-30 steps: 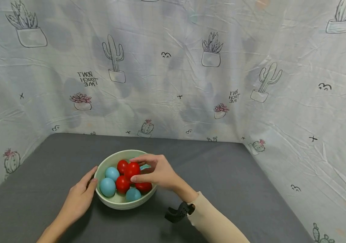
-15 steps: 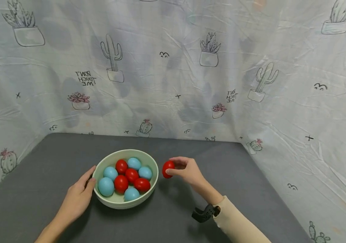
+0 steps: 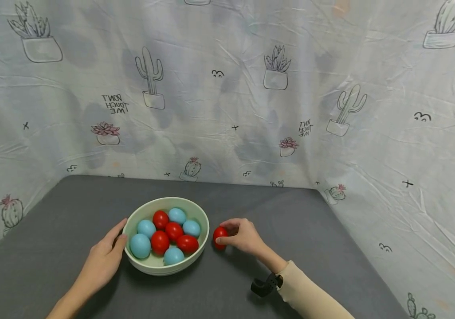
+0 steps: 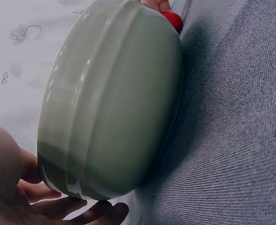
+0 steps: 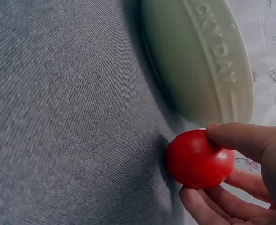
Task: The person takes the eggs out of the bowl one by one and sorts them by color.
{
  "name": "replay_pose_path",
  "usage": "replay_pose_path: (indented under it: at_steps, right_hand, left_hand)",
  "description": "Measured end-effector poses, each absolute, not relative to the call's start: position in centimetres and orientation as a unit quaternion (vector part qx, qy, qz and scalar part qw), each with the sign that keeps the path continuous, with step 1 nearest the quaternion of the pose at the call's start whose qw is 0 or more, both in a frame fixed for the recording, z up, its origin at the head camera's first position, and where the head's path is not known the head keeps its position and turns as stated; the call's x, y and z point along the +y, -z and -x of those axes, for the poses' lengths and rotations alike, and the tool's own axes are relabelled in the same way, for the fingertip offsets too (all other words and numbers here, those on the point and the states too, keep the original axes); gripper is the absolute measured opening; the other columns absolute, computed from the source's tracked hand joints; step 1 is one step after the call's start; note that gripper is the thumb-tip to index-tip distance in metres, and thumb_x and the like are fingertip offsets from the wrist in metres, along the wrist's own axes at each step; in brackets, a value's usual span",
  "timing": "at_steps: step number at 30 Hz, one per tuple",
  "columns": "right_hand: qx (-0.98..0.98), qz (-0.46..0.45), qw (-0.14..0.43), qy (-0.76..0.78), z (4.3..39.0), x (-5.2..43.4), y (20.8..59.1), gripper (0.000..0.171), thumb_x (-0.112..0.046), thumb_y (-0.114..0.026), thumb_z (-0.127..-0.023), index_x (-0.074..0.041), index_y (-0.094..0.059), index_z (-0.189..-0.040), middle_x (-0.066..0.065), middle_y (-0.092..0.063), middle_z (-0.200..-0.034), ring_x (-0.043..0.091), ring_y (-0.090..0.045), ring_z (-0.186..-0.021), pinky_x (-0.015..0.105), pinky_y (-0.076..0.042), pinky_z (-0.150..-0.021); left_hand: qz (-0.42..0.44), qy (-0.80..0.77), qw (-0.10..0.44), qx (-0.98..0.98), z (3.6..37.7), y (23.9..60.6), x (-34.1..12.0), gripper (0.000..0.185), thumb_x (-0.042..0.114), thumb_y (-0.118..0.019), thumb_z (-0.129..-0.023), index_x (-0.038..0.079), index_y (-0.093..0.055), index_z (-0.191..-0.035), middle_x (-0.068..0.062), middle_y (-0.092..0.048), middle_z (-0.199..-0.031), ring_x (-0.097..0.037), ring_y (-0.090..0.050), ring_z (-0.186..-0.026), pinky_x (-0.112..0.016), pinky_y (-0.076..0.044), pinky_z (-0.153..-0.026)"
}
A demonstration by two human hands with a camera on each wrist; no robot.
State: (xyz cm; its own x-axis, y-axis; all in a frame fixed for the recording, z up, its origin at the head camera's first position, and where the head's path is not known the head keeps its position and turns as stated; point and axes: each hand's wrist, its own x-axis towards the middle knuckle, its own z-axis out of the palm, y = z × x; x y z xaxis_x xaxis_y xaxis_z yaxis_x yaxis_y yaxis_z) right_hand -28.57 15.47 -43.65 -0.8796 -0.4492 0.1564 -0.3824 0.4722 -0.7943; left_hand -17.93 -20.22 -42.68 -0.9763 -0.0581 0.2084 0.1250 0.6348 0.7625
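A pale green bowl (image 3: pixel 163 267) holds several red and blue eggs, among them a red egg (image 3: pixel 160 242) and a blue egg (image 3: pixel 140 246). My left hand (image 3: pixel 101 261) lies against the bowl's left side; in the left wrist view its fingers (image 4: pixel 58 207) spread along the outer wall, below the rim. To the right of the bowl, my right hand (image 3: pixel 243 237) pinches another red egg (image 5: pixel 199 159) between thumb and fingertips. That egg is right down at the grey tabletop, close beside the bowl, its shadow next to it in the right wrist view.
The grey cloth-covered table (image 3: pixel 291 239) runs back to a hanging sheet (image 3: pixel 227 102) printed with cacti, which also encloses both sides. A black strap (image 3: pixel 266 285) sits on the right wrist, below a cream sleeve (image 3: pixel 311 292). Raised letters mark the bowl's wall.
My right hand has lifted the red egg out of the bowl, carried it right past the rim and lowered it to the table. My left hand has stayed against the bowl.
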Motion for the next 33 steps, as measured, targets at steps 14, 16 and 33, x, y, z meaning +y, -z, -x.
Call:
replay_pose_path:
  at_steps: [14, 16, 33]
  right_hand:
    - [0.855, 0.254, 0.008, 0.452, 29.2, 16.1, 44.5, 0.047, -0.023, -0.085, -0.079, -0.008, -0.070, -0.121, 0.003, -0.071, -0.110, 0.022, -0.067, -0.099, 0.037, -0.055, -0.082]
    - [0.861, 0.245, 0.001, 0.446, 29.2, 16.0, 44.6, 0.048, -0.026, -0.087, -0.078, -0.009, -0.070, -0.119, 0.001, -0.071, -0.107, 0.020, -0.066, -0.097, 0.038, -0.055, -0.081]
    - [0.860, 0.217, -0.002, 0.463, 28.9, 15.8, 43.1, 0.054, -0.036, -0.084, -0.079, -0.009, -0.067, -0.122, 0.006, -0.066, -0.118, 0.027, -0.062, -0.105, 0.041, -0.053, -0.083]
  left_hand:
    - [0.017, 0.421, 0.111, -0.900, 18.1, 42.9, -20.2, 0.055, 0.030, -0.034, -0.109, -0.001, -0.028, -0.153, -0.034, -0.036, -0.145, -0.055, -0.032, -0.132, -0.070, -0.031, -0.098]
    - [0.017, 0.420, 0.113, -0.901, 18.1, 42.9, -20.2, 0.054, 0.030, -0.034, -0.109, -0.001, -0.029, -0.153, -0.035, -0.036, -0.145, -0.055, -0.032, -0.131, -0.070, -0.031, -0.097]
    - [0.012, 0.422, 0.090, -0.902, 18.0, 42.9, -20.3, 0.058, 0.035, -0.031, -0.109, -0.002, -0.026, -0.154, -0.034, -0.033, -0.148, -0.054, -0.030, -0.133, -0.069, -0.030, -0.099]
